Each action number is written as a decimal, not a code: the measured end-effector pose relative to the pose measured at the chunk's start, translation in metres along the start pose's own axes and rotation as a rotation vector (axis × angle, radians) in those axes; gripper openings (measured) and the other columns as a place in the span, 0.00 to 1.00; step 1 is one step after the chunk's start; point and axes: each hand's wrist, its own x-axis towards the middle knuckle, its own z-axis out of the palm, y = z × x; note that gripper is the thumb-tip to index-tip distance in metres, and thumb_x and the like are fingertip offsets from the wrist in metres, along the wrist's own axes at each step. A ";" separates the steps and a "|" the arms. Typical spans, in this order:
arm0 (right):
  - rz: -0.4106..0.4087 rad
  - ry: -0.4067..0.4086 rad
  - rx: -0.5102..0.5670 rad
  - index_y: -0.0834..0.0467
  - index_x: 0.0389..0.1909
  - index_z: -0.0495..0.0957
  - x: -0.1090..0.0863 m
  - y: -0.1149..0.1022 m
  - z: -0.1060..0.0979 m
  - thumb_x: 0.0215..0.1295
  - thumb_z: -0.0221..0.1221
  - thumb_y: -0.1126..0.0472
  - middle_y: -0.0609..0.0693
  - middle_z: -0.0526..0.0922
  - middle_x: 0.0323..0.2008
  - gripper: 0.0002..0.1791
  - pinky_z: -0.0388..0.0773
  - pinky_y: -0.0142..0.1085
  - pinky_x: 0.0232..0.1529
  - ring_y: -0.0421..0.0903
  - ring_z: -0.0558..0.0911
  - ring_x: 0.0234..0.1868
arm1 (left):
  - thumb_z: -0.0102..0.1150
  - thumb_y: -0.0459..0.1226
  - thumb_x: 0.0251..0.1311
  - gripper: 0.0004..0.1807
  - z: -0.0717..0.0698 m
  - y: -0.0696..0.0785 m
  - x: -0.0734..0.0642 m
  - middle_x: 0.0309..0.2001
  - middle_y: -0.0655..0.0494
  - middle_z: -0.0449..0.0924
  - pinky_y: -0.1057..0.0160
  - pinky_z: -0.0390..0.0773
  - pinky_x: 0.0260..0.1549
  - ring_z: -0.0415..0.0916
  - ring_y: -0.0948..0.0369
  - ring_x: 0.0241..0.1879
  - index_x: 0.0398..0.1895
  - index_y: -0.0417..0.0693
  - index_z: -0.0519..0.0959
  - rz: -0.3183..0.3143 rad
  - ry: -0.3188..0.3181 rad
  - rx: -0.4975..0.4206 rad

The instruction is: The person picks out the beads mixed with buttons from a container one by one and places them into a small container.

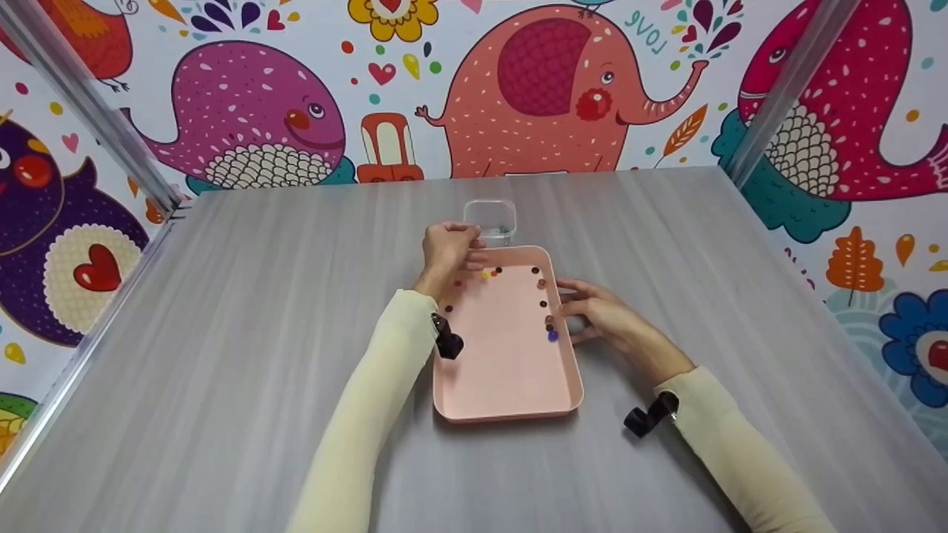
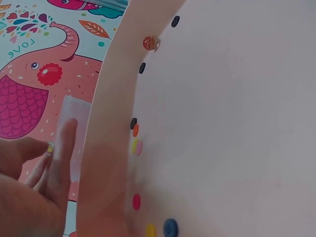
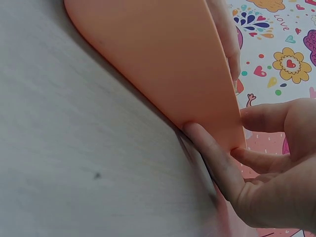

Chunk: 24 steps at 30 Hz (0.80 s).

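A pink rectangular tray (image 1: 492,370) holds several small, round, button-like pieces along its sides and far end, among them a dark blue one (image 1: 552,336). My left hand (image 1: 448,248) is over its far left corner. The left wrist view shows a tiny yellowish piece (image 2: 50,146) pinched between thumb and finger. Just beyond the tray's far end stands a clear plastic container (image 1: 490,215), with a few small pieces at its bottom. My right hand (image 1: 603,314) rests its fingers against the tray's right outer wall (image 3: 148,59), thumb and fingers extended.
All this is on a grey wood-grain table (image 1: 296,355). A cartoon-printed backdrop (image 1: 400,96) rises behind the far edge, and metal posts (image 1: 89,111) stand at both far corners. Black wrist cameras (image 1: 652,414) are strapped over the cream sleeves.
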 end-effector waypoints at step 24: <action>0.009 0.010 0.000 0.64 0.87 0.57 -0.001 -0.001 0.001 0.78 0.56 0.69 0.70 0.68 0.77 0.39 0.93 0.44 0.44 0.45 0.88 0.51 | 0.61 0.35 0.81 0.14 0.001 -0.006 -0.006 0.43 0.39 0.93 0.56 0.94 0.31 0.89 0.61 0.24 0.59 0.34 0.85 0.045 -0.044 -0.013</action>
